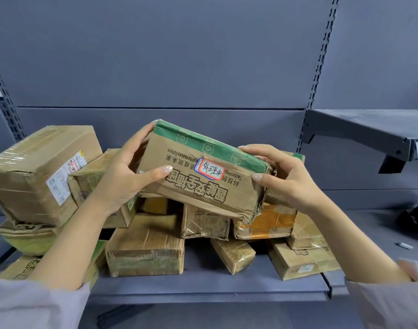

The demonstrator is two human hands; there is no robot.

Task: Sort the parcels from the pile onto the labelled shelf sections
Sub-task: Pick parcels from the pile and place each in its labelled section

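Two hands hold one parcel (pixel 203 186) over the pile (pixel 144 248), tilted, with its green-taped edge uppermost. We cannot tell whether its lower edge touches the boxes beneath. The left hand (pixel 122 176) grips the left end, thumb on the front face and fingers wrapped behind. The right hand (pixel 288 176) clasps the right end the same way, thumb in front and fingers over the top.

We see three ways this could go wrong. The handwritten label (pixel 210 172) faces us upside down, so we could misread it and pick the wrong section. The parcel's lower right corner is crushed and its card is soft, so a loose grip there could let it sag or slip onto the pile. The pile itself is uneven, with boxes leaning on one another; the big box (pixel 37 172) at the left rests on a flattened one and sits near the front of the shelf (pixel 203 288). A knock while we lift the parcel away could tip it or send the smaller boxes off the edge.

By our count there is one parcel in hand and about eleven in the pile, though some are half hidden. One label is readable and one upper shelf (pixel 369 124) shows at the right. No section tags are legible.
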